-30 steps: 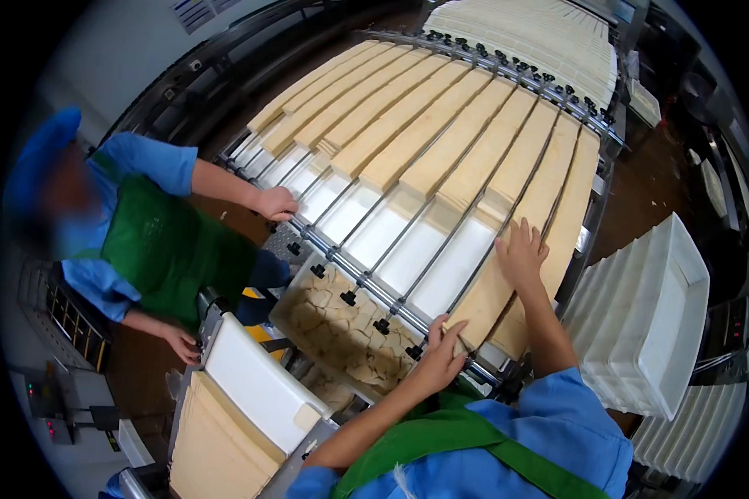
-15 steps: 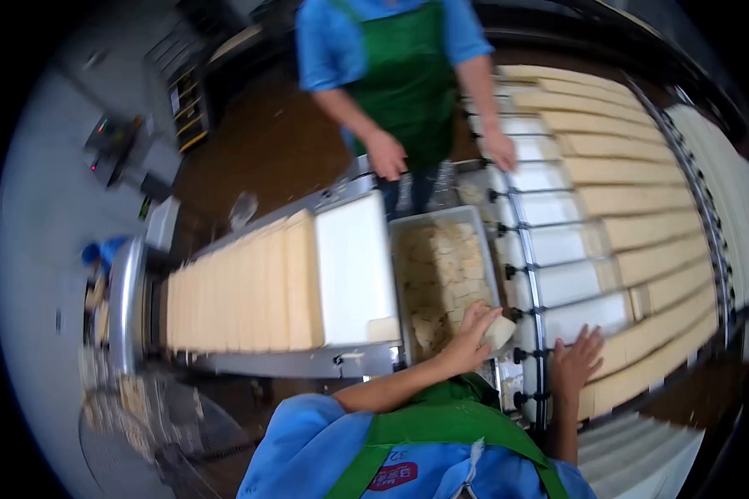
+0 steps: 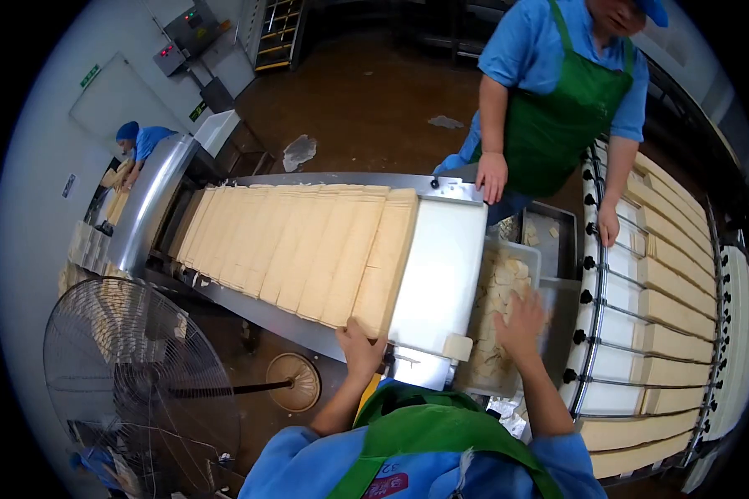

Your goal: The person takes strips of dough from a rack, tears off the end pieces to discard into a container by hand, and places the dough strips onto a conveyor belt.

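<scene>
My left hand (image 3: 359, 351) is at the near end of the front row of pale, thin flat sheets (image 3: 374, 287), stacked on a conveyor. Its fingers are apart and touch the row's corner, with no sheet lifted. Fingers spread and slightly blurred, my right hand (image 3: 522, 324) hovers over a grey bin (image 3: 534, 259) and appears to hold nothing. Broken pale pieces (image 3: 495, 312) lie inside that bin. A small squarish pale piece (image 3: 458, 347) rests at the near corner of the white belt (image 3: 441, 258), between my hands.
A co-worker in a green apron (image 3: 570, 108) stands across the bin, one hand on the rail of the right conveyor (image 3: 612, 349), which carries long pale rows. A large caged fan (image 3: 146, 374) stands at lower left. Another person (image 3: 146, 141) bends beyond the metal hood (image 3: 150, 200).
My view has turned left. My left hand has left the bin, where it held pale pieces, for the stacked rows. My right hand has moved from the right conveyor to above the bin.
</scene>
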